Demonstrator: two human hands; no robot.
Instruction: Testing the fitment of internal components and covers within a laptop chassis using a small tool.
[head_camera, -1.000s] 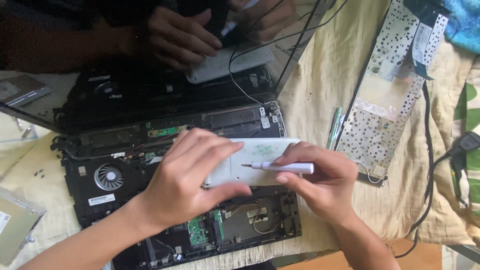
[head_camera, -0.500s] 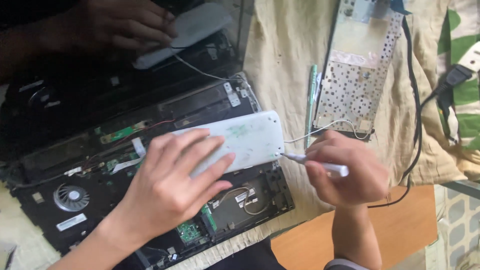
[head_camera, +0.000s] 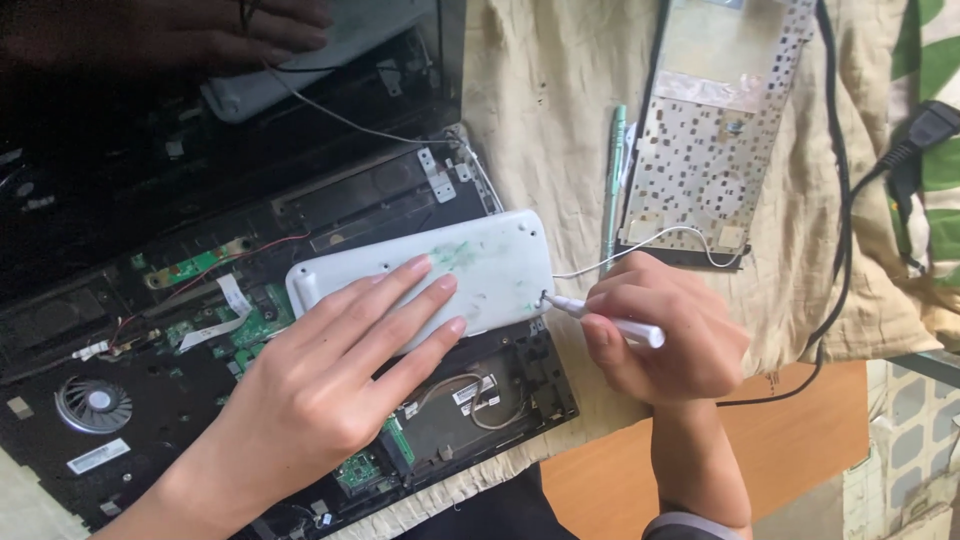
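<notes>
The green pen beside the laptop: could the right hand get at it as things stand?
Probably yes, but not at once. The pen lies bare on the cloth, just above the right hand, with nothing covering it. But that hand is wrapped around a white tool pressed to the white case, so it would have to let go.

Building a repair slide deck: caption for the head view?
Left hand steadies a white panel on an opened laptop while right hand holds a white tool to its edge.
</notes>
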